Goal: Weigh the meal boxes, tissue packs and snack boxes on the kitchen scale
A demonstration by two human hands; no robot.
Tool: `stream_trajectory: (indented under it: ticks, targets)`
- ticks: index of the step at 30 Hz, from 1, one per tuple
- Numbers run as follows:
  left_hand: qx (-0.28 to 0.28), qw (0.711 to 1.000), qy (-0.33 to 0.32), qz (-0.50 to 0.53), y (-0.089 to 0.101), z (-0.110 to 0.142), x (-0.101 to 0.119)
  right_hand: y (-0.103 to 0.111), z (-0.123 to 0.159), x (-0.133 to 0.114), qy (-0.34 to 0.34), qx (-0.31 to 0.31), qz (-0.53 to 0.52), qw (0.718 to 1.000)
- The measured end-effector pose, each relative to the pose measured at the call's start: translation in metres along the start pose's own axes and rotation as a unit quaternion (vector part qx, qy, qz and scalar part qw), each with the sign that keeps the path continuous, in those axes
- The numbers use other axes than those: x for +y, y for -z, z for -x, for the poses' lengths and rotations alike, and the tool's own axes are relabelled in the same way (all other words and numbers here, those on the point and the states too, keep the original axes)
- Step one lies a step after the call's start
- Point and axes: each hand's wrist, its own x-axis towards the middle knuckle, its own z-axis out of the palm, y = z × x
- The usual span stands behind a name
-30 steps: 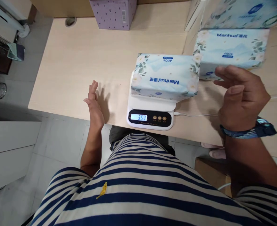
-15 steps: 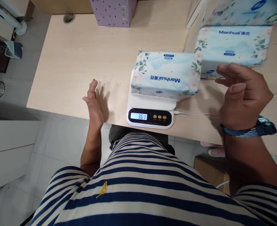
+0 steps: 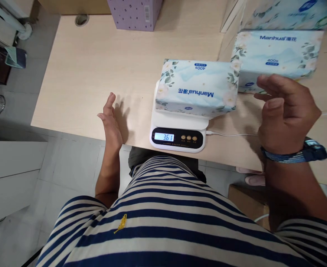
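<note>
A floral, light-blue pack of tissues [image 3: 195, 85] rests on a white digital kitchen scale [image 3: 178, 150], its printing upside down to me. The lit display [image 3: 164, 137] reads about 361. Left of the scale, my left hand [image 3: 111, 124] is held near the table edge with its fingers apart and nothing in it. My right hand [image 3: 290, 111] hovers to the right of the scale, fingers loosely curved, thumb apart, holding nothing. Just beyond it lies a second tissue pack [image 3: 277, 50], partly hidden by the fingers.
Behind the second pack is another tissue pack [image 3: 288, 15]. A purple box [image 3: 134, 15] stands at the far side of the wooden table [image 3: 96, 66]. A white cable [image 3: 230, 134] runs from the scale rightward under my right hand. A cardboard box [image 3: 247, 204] sits below the table.
My right hand has shifted very slightly, its thumb a little more upright. The pack, the scale reading and my left hand look the same.
</note>
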Motion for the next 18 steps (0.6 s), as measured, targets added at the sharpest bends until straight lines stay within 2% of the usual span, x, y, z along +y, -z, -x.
stream_trajectory:
  ticks: [6, 9, 11, 12, 14, 16, 18]
  targets:
    - [-0.024, 1.000, 0.005, -0.003, 0.003, 0.000, 0.004, 0.000, 0.001, 0.007, 0.000, -0.003, -0.018, 1.000]
    - [-0.102, 0.993, 0.057, 0.031, -0.004, 0.005, 0.020, -0.007, 0.009, 0.001, -0.026, 0.007, -0.069, 0.997]
    - [-0.157, 0.984, 0.074, 0.049, -0.017, 0.009, 0.036, -0.016, 0.017, -0.017, -0.085, -0.002, -0.116, 0.990]
    - [-0.178, 0.980, 0.071, 0.049, -0.025, 0.010, 0.044, -0.021, 0.021, -0.030, -0.119, -0.028, -0.134, 0.983]
    - [-0.204, 0.978, 0.037, 0.036, -0.043, 0.011, 0.062, -0.031, 0.024, -0.060, -0.155, -0.119, -0.152, 0.969]
    - [-0.216, 0.976, -0.025, 0.026, -0.057, 0.008, 0.082, -0.036, 0.020, -0.088, -0.140, -0.196, -0.161, 0.957]
    - [-0.218, 0.969, -0.109, 0.030, -0.064, 0.005, 0.105, -0.035, 0.010, -0.106, -0.087, -0.186, -0.159, 0.966]
